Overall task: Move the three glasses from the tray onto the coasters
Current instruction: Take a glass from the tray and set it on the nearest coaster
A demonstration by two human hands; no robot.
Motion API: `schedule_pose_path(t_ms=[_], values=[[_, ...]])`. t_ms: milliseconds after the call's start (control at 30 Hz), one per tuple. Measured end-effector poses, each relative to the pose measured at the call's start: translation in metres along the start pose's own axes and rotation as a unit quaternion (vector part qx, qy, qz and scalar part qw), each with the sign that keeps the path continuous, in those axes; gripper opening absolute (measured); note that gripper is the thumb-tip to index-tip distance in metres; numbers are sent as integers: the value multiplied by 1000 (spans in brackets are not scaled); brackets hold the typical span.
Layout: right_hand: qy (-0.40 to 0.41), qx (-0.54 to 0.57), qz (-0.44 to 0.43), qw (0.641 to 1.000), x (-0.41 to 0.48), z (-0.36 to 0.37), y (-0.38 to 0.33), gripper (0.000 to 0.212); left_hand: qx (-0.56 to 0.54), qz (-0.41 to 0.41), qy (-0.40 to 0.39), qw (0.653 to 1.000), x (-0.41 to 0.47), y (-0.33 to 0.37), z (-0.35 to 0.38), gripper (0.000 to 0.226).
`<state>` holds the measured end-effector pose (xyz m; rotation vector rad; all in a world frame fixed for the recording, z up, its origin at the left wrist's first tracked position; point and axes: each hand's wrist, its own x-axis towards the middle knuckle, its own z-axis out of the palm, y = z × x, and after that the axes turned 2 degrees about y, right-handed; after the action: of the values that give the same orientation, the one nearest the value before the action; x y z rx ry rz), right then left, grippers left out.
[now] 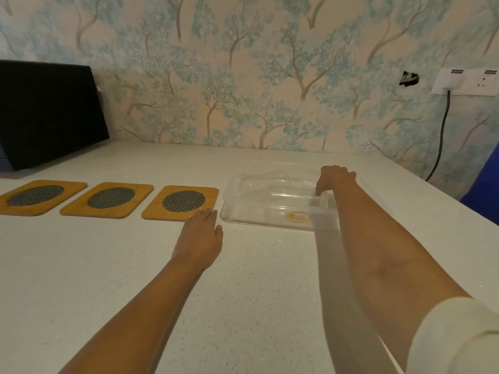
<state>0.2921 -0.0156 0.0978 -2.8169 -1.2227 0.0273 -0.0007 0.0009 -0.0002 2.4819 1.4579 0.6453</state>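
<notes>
A clear plastic tray [272, 221] with a yellow oval label sits right of centre on the white counter. Clear glasses lie on their sides inside it: one [266, 179] at the back left, another [294, 197] in the middle. My right hand [334, 177] reaches over the tray's right end, its fingers curled on the rim end of the middle glass. Three wooden coasters with dark mesh circles lie in a row to the left: left [40, 197], middle [108, 198], right [181, 202]. My left hand [201, 233] rests flat, fingers together, fingertips touching the right coaster's near edge.
A black box-like device [48, 112] stands at the back left corner of the counter. A wall socket [467, 82] with a black cable hanging down is at the right. A blue object [486, 184] sits past the counter's right edge.
</notes>
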Motion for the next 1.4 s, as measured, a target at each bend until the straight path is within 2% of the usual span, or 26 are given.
schedule_pose_path(t_ms=[200, 367, 600, 867, 1033, 1133, 1233, 1333, 1400], values=[[28, 15, 5, 999, 0, -1, -1, 68, -2, -1, -4, 1000, -1, 0, -1, 49], [99, 112, 2, 989, -4, -5, 5, 67, -7, 3, -1, 1000, -1, 0, -1, 49], [197, 253, -29, 947, -23, -26, 3, 79, -9, 6, -1, 1000, -2, 0, -2, 49], [247, 389, -89, 883, -69, -39, -36, 80, -20, 21, 14, 999, -5, 1, -5, 49], [238, 422, -115, 867, -98, -38, -65, 82, -34, 30, 18, 999, -5, -2, -6, 48], [216, 473, -105, 848, -115, -37, -83, 80, -132, 16, 40, 990, -9, 0, -14, 46], [179, 540, -95, 817, -130, -31, -106, 79, -294, -31, 76, 952, -11, 7, -37, 46], [149, 569, -101, 802, -145, -23, -130, 80, -359, -25, 104, 927, -2, 12, -68, 46], [143, 569, -113, 802, -154, -18, -146, 80, -418, -24, 91, 903, 2, 12, -87, 45]])
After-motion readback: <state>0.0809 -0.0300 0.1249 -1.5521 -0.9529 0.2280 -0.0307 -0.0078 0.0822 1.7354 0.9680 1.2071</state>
